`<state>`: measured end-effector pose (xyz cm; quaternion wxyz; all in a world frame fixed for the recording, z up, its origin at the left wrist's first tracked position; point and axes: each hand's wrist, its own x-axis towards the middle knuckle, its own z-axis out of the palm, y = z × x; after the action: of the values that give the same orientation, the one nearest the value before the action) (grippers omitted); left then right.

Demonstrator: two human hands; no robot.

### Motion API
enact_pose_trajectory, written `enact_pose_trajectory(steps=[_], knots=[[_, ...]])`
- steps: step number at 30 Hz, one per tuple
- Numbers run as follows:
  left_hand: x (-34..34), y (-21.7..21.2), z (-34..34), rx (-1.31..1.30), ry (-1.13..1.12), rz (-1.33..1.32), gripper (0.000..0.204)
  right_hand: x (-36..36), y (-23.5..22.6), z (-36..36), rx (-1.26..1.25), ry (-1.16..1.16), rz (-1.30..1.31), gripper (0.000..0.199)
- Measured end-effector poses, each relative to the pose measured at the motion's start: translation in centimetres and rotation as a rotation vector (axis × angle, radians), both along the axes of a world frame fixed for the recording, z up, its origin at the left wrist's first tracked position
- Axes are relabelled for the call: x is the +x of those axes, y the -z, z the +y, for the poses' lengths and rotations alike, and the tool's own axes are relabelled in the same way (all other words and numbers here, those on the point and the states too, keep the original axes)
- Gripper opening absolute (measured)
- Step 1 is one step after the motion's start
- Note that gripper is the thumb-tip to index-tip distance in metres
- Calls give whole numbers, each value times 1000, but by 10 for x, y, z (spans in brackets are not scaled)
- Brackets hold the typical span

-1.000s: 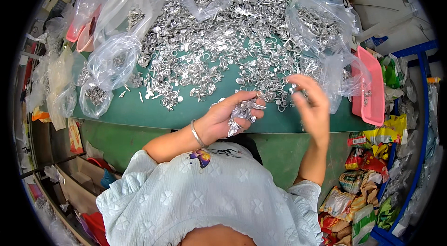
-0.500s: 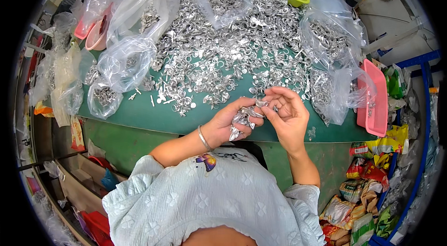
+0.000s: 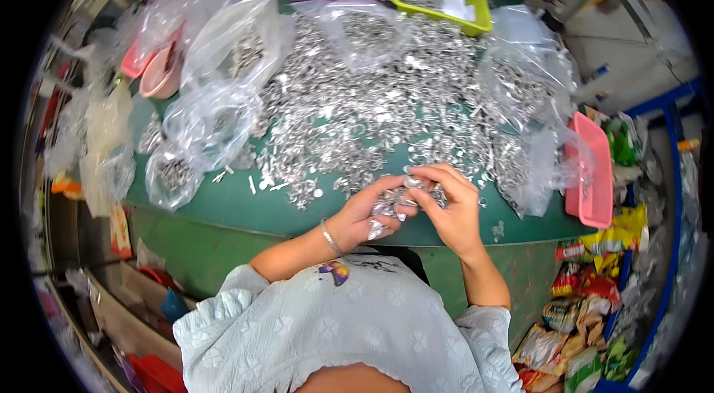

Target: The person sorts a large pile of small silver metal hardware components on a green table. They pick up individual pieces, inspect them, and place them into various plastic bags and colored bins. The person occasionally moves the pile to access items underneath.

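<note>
1. Gripping a cluster of small, shiny silver-coloured metal pieces (image 3: 387, 204), the left hand (image 3: 355, 219) curls its fingers around them; some protrude below the fingertips.
2. The right hand (image 3: 458, 220) meets the cluster from the right, thumb and index finger bent; blur prevents telling whether they grip a piece.
3. Beyond both hands' fingers, a broad heap of loose silver-coloured metal parts (image 3: 357, 107) covers much of the green flat-topped table (image 3: 212, 207).
4. Right of the fingers: a pink rectangular plastic tray (image 3: 605, 188).
5. Left of the fingers: a clear, crumpled plastic bag (image 3: 204, 129).
</note>
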<state>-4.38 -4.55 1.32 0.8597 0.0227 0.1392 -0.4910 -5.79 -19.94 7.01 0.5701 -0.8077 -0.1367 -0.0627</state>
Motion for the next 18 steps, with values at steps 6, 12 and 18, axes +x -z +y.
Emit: enact_pose_trajectory(steps=[6, 12, 18], knots=[[2, 9, 6, 152, -6, -16, 19, 6, 6, -18, -78, -38, -7, 12], [6, 24, 16, 97, -63, 30, 15, 27, 17, -152, -105, 779, -185, 14], [8, 22, 3, 193, -44, -32, 15, 68, 70, -302, -814, 977, 9, 18]])
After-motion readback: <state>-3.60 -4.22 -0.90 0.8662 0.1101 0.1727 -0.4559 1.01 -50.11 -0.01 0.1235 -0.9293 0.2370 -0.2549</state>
